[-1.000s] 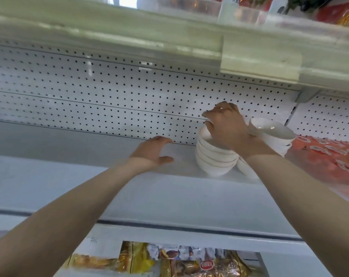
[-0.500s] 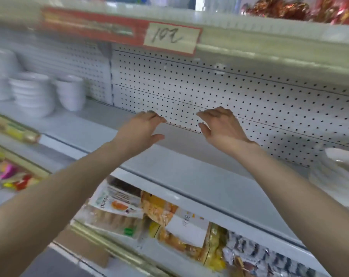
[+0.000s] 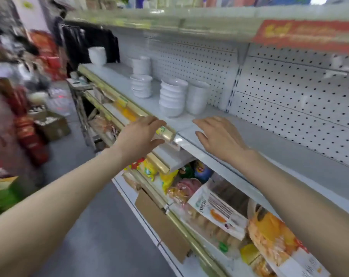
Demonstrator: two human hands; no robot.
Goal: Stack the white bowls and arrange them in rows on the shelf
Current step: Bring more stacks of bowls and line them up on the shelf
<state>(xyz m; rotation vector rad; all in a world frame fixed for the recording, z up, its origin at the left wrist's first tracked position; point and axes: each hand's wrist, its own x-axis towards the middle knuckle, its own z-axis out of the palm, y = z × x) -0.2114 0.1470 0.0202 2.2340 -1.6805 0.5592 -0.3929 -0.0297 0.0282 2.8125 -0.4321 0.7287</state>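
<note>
Shop aisle, pretty blurry off to the left. Long white shelf runs across it with a pegboard back panel behind, and snack packets fill the level underneath. White bowls sit toward the shelf's left end: a tall bowl stack, a second stack just beside it against the pegboard, and a shorter stack further along. Left hand hangs in front of the shelf edge and right hand over its front part. Both have loose, spread fingers gripping nothing, near the bowls but not touching.
</note>
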